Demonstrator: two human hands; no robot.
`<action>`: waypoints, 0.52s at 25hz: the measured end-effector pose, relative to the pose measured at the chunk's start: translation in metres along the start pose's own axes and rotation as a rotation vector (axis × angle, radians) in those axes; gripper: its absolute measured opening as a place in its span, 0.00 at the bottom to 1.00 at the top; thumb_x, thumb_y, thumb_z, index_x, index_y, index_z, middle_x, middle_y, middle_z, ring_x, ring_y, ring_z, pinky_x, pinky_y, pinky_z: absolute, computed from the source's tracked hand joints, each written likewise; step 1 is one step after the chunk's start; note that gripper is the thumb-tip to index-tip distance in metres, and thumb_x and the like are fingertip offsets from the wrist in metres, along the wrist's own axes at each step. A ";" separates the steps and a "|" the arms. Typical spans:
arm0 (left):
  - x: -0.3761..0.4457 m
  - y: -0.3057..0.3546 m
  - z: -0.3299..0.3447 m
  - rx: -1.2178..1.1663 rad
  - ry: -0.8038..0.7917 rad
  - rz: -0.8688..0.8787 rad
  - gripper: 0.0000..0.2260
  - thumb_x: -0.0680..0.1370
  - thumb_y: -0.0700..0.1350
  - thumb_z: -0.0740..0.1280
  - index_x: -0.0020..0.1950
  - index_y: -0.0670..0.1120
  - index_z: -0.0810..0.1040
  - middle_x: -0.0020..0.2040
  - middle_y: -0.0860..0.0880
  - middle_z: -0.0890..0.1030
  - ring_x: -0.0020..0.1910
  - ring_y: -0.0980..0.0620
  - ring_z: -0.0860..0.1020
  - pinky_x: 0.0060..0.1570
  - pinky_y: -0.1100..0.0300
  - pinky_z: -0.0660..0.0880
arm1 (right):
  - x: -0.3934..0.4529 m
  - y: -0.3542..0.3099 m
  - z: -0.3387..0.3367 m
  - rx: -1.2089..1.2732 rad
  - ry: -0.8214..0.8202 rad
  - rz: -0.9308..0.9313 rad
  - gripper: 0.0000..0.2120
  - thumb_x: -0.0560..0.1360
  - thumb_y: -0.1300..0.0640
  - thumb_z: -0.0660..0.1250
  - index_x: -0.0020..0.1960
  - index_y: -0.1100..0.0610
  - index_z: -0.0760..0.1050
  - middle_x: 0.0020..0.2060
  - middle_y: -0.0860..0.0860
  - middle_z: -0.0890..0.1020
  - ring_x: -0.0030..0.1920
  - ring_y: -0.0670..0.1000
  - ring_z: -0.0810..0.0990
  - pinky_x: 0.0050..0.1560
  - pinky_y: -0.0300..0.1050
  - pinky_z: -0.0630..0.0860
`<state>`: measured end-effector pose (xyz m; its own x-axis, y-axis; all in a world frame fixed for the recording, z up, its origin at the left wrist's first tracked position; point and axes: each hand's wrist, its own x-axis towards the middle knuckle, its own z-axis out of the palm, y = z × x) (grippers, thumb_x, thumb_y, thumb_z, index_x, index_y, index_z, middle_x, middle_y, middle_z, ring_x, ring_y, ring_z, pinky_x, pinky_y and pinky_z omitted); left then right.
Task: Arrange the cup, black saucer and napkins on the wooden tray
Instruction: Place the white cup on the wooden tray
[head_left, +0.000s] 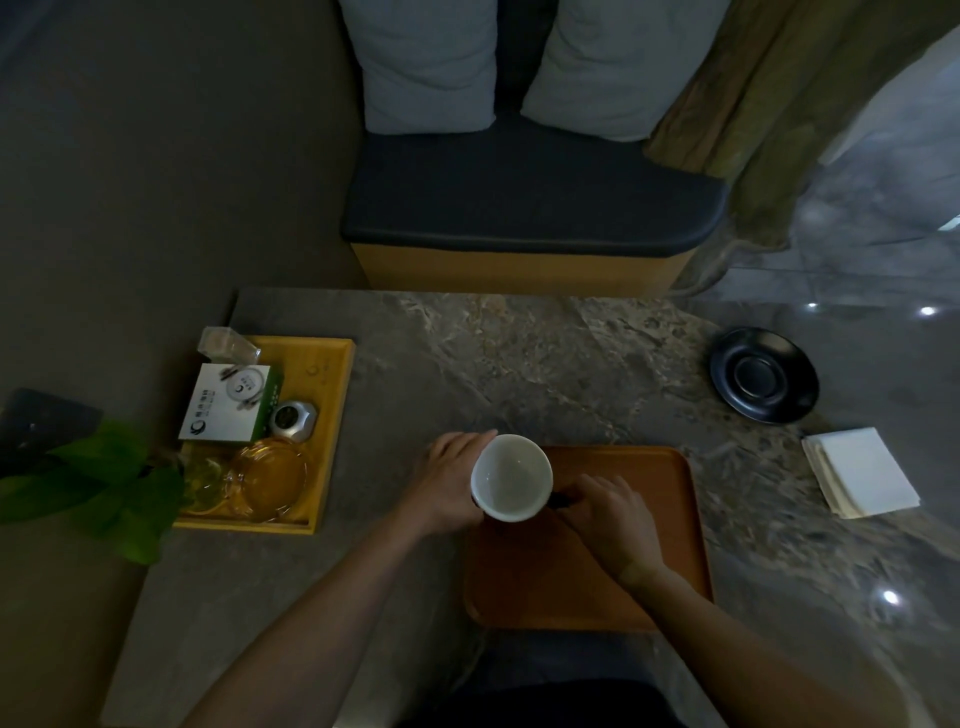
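Note:
A cup (511, 477), white inside and dark outside, is upright over the left end of the brown wooden tray (654, 493); whether it rests on the tray I cannot tell. My left hand (449, 480) wraps its left side. My right hand (610, 519) pinches the dark handle on its right side. The black saucer (763, 375) lies empty on the stone table, far right, beyond the tray. A stack of white napkins (860, 472) lies just in front of the saucer, to the right of the tray.
A yellow tray (332, 395) at the left holds a white box (226, 402), a glass ashtray (272, 475), a small metal object (293, 420) and a clear holder. Green leaves (111, 483) overhang the table's left edge. A cushioned bench (530, 208) stands beyond the table.

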<state>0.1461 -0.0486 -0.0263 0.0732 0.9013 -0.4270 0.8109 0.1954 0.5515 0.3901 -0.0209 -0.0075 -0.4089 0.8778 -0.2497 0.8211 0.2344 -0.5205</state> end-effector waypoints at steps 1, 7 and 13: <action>0.001 0.000 0.000 0.004 -0.001 0.003 0.46 0.67 0.51 0.75 0.78 0.53 0.52 0.76 0.50 0.61 0.75 0.47 0.54 0.72 0.44 0.58 | -0.002 -0.001 0.001 0.003 0.006 0.003 0.07 0.73 0.46 0.68 0.50 0.45 0.78 0.46 0.46 0.82 0.48 0.49 0.74 0.45 0.48 0.72; 0.000 0.002 0.003 0.036 0.033 -0.009 0.41 0.71 0.52 0.73 0.78 0.53 0.53 0.77 0.50 0.62 0.76 0.48 0.56 0.72 0.44 0.56 | -0.015 -0.007 0.011 0.015 -0.013 0.037 0.08 0.73 0.47 0.68 0.51 0.47 0.77 0.46 0.46 0.81 0.47 0.48 0.73 0.46 0.49 0.72; -0.011 0.002 0.003 0.003 0.105 -0.011 0.35 0.73 0.46 0.68 0.78 0.52 0.57 0.74 0.47 0.67 0.73 0.46 0.62 0.70 0.46 0.61 | -0.026 -0.010 0.016 0.003 -0.022 0.091 0.11 0.73 0.44 0.66 0.52 0.48 0.76 0.48 0.46 0.81 0.50 0.49 0.75 0.49 0.50 0.74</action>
<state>0.1487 -0.0597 -0.0225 0.0034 0.9346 -0.3557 0.8134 0.2044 0.5447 0.3856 -0.0523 -0.0086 -0.3413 0.8858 -0.3145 0.8541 0.1526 -0.4973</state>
